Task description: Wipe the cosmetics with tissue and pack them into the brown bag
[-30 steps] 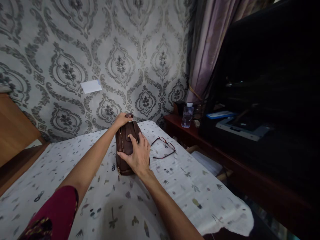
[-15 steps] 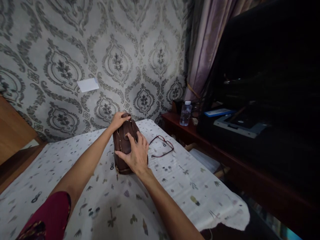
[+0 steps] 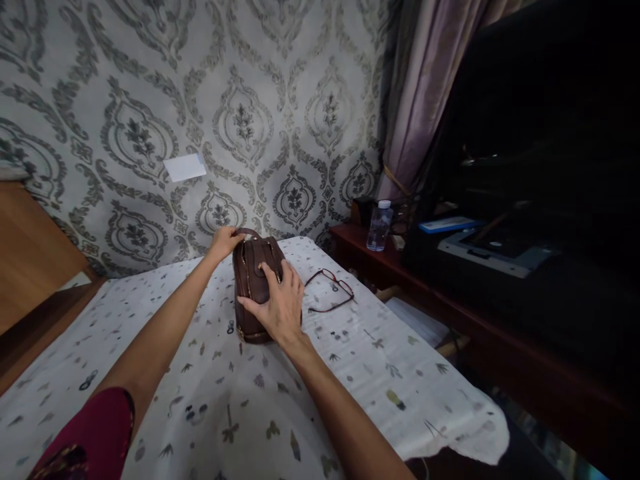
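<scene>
A brown leather handbag [image 3: 250, 283] with gold zippers lies on the patterned white sheet, in the middle of the view. At its far end my left hand [image 3: 225, 243] is closed on the handle strap [image 3: 250, 232], which arches away from the bag. My right hand [image 3: 283, 300] lies over the bag's right side, thumb and fingers spread across it and gripping it. The index fingertip touches a small gold fitting by the flap. Just right of the bag, a pair of dark red-rimmed glasses [image 3: 340, 283] rests on the sheet with its temples open.
The white sheet [image 3: 380, 373] ends at a drooping edge on the right. Beside it stands a dark red table [image 3: 350, 233] with a clear bottle [image 3: 379, 227] and a large dark screen-like panel [image 3: 540, 167]. A wooden board [image 3: 40, 253] stands at left, and patterned wallpaper rises behind.
My left hand has moved slightly left with the strap, lifting it away from the bag's end. The right hand stays on the bag. The whole view has shifted a little.
</scene>
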### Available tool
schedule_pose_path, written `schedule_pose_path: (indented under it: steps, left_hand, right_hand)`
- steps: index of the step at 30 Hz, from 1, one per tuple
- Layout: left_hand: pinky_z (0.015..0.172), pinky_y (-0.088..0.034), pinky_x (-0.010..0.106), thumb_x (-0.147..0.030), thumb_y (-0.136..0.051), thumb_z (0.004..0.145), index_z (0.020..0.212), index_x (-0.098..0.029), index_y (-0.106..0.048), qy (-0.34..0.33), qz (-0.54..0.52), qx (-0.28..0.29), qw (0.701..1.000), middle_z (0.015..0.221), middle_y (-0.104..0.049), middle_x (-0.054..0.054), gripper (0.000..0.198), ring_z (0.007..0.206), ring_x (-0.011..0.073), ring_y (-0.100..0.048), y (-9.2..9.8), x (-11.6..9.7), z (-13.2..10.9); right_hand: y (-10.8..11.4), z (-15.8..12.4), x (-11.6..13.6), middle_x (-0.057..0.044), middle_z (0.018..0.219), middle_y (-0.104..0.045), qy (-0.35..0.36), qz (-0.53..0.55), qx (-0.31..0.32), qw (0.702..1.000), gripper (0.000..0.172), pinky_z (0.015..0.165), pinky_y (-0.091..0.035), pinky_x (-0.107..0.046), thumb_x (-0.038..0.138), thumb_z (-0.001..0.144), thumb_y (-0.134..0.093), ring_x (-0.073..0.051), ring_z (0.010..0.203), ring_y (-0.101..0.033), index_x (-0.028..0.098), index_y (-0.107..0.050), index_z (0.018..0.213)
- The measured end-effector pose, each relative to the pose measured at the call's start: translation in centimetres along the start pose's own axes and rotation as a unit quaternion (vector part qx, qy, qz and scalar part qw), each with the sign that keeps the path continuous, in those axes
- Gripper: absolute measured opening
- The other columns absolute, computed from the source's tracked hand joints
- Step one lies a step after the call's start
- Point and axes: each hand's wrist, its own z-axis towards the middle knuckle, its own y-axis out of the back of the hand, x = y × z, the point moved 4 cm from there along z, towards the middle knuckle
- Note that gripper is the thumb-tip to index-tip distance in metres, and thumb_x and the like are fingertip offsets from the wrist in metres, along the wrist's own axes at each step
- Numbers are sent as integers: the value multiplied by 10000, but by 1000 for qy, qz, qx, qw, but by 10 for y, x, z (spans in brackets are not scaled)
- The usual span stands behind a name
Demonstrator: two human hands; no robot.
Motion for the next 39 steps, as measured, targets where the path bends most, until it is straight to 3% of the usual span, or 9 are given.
schedule_pose_path:
  steps: [5,11,17,21,29,34,39]
  left_hand:
    - [626,-342,303,-332,-616,752,517,-215,-552,7,94,-40,995,515,-548,14,270,657,215,-552,3,-7,-5]
    - [641,-380,304,-369,-541,838,562,-204,-580,-11,140,-28,990,576,-611,34,324,655,220,-581,1,-20,-19]
    - [617,-373,290,-371,-468,861,597,-191,-584,-30,143,-9,989,585,-585,16,340,641,197,-560,-1,-29,-36]
    - [628,-388,290,-350,-458,846,644,-182,-608,-31,135,-10,990,597,-581,11,303,648,195,-555,-3,-32,-40]
    - [728,-435,286,-304,-555,770,895,-174,-690,-57,102,7,993,785,-680,20,226,784,201,-598,-19,-49,-29]
    - [610,-385,270,-407,-670,707,706,-193,-650,-44,96,50,993,612,-589,-25,214,658,179,-547,-40,-56,-16]
    - [609,-334,289,-367,-690,702,609,-206,-569,-9,100,37,994,569,-529,-24,221,612,176,-504,-46,-52,-7]
  right_hand:
    - [0,0,0,-227,1471,-450,1,0,3,1000,839,1073,-378,-564,661,667,-792,-396,1358,-418,228,-591,1357]
    - [1,0,-1,-224,1481,-446,1,-3,3,1000,849,1064,-377,-572,699,674,-762,-401,1359,-412,235,-584,1363]
    - [1,-1,-3,-230,1472,-467,3,7,-10,1000,851,1075,-369,-558,708,773,-659,-387,1361,-413,184,-507,1427]
    - [1,-2,-6,-214,1461,-496,-7,36,-27,999,797,1103,-363,-517,596,842,-629,-345,1367,-425,129,-440,1460]
    - [0,0,-9,-195,1398,-569,0,49,-31,998,640,1107,-366,-497,495,849,-644,-326,1328,-461,102,-548,1344]
    - [5,4,-9,-171,1343,-605,0,46,-26,999,608,1047,-403,-474,511,835,-660,-317,1252,-506,130,-575,1301]
    - [8,5,-8,-157,1316,-624,-9,47,-12,999,612,1032,-410,-469,509,819,-692,-321,1217,-524,132,-586,1289]
